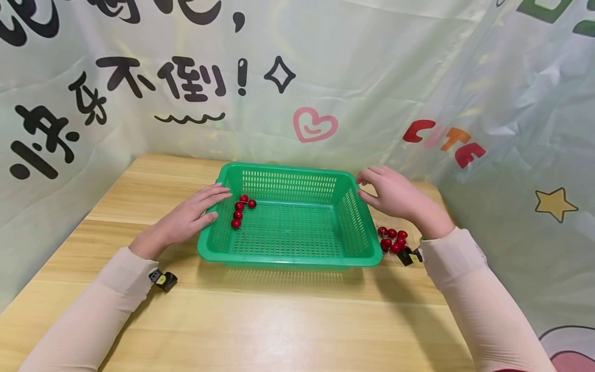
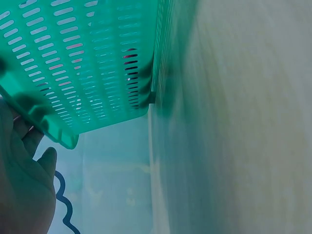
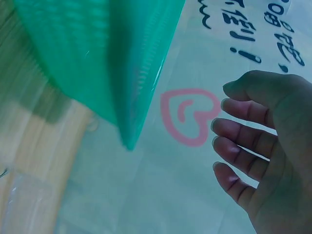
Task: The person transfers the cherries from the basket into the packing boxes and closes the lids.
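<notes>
A green plastic basket point(image 1: 290, 261) with slotted walls stands on the table, and several red cherries point(image 1: 238, 214) lie along its left side. My left hand point(image 1: 188, 214) rests on the basket's left rim, its fingers straight across the edge. In the left wrist view the thumb of that left hand point(image 2: 29, 175) stays outside the rim. By the right rim is my right hand point(image 1: 392, 194), its fingers loosely bent. The right wrist view shows that right hand point(image 3: 273, 131) holding nothing and apart from the basket point(image 3: 92, 53).
More red cherries point(image 1: 392, 238) sit just right of the basket, below the right forearm. A clear plastic piece point(image 3: 27, 200) shows at the lower left of the right wrist view. Printed cloth point(image 1: 372, 77) hangs behind and beside the wooden table point(image 1: 279, 320).
</notes>
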`<state>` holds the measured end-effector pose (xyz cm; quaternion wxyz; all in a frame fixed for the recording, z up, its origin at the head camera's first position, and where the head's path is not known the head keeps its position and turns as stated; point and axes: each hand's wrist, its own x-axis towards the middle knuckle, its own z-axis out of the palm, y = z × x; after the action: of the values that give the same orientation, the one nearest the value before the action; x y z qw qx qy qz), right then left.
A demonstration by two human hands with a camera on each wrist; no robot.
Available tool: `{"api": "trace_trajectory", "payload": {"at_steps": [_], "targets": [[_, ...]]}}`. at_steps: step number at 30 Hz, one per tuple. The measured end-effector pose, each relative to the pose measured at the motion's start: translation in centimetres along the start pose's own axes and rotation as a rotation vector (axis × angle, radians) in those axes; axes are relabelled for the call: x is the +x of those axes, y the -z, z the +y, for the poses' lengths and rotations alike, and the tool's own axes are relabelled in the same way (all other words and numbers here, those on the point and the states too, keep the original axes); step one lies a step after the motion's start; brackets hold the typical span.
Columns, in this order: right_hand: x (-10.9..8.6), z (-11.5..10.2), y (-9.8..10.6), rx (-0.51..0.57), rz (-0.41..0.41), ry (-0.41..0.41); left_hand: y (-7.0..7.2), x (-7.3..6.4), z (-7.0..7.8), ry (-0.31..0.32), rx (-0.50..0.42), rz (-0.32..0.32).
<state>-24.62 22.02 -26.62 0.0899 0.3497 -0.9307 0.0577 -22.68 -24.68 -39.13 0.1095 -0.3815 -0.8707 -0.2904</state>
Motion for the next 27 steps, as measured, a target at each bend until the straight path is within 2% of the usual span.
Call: {"api": "trace_trajectory", "payload": {"at_steps": [6, 13, 20, 27], "targets": [[2.3, -1.9, 0.8, -0.003, 0.016, 0.082, 0.0, 0.0, 0.0, 0.001, 0.001, 0.000], [4.9, -4.0, 0.8, 0.055, 0.032, 0.163, 0.0, 0.0, 0.0, -0.003, 0.010, 0.002], [7.3, -5.5, -0.4, 0.114, 0.025, 0.182, 0.0, 0.1, -0.1, -0.003, 0.023, -0.005], [9.6, -6.5, -2.3, 0.222, 0.024, 0.179, 0.1, 0.1, -0.1, -0.002, 0.027, -0.007]]}}
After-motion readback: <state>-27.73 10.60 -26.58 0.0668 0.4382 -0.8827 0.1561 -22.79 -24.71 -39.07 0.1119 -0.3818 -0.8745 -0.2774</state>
